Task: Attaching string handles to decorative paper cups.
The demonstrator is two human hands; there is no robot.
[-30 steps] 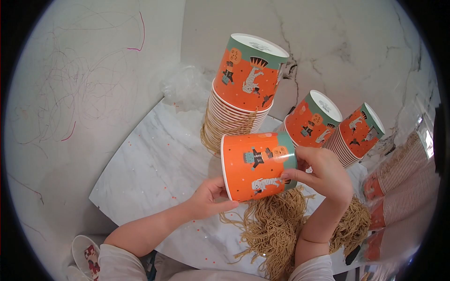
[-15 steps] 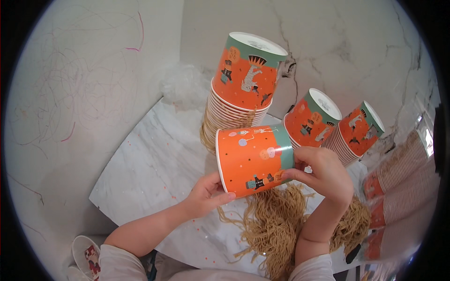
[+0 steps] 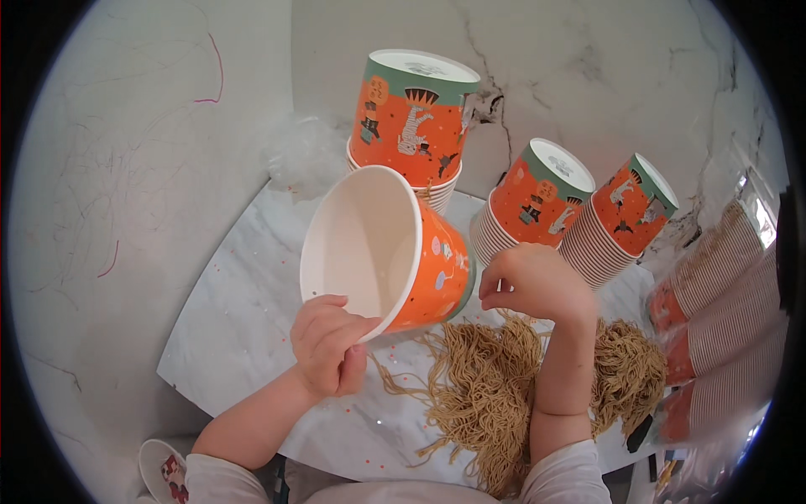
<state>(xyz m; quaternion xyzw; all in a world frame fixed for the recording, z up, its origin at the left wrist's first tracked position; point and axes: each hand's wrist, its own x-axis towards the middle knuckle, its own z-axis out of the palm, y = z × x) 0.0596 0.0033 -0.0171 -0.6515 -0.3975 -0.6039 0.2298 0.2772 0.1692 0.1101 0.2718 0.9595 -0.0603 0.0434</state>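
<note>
A large orange paper bucket with a green band at its base is tipped on its side, its white inside facing left. My left hand grips its rim, thumb outside and fingers over the edge. Near the rim is a small dark spot, perhaps a hole. My right hand hovers just right of the bucket's base, apart from it, fingers curled in a pinch; anything between them is too small to see. Below it lies a tangled heap of tan string, with another tan string bundle right of my forearm.
Behind stand upside-down bucket stacks: a tall stack, a middle stack and a right stack. Plastic-wrapped bucket stacks line the right side. Crumpled clear plastic lies by the wall. A white cup sits lower left.
The bucket has turned so its mouth now faces left toward me, and moved left. My right hand has let go of its base; my left hand now grips over the rim.
</note>
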